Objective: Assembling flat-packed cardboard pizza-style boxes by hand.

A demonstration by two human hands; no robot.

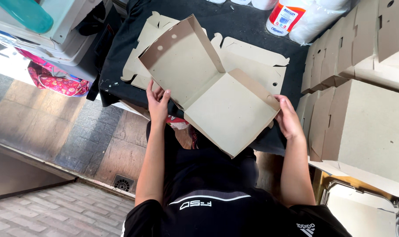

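Grip first: the left hand (157, 100) has its fingers spread flat and pinched along the left edge of a half-folded cardboard box (217, 98), right where the raised back panel meets the flat base. So it's holding, not hanging loose. The box sits between both hands, tilted, with one corner pointing back toward the person's body and its long line running from upper left to lower right. One wall is already standing up along the middle crease.

Under it there are more flat die-cut cardboard blanks (256, 61) lying on the black-covered table (120, 61).

Over on the other side, the right hand (288, 117) is curled around the box's right corner, thumb on top, also gripping. Both hands are about equally close, one on each side. Further right there's a stack of finished boxes (361, 118), plus a white glue bottle (285, 17) up top.
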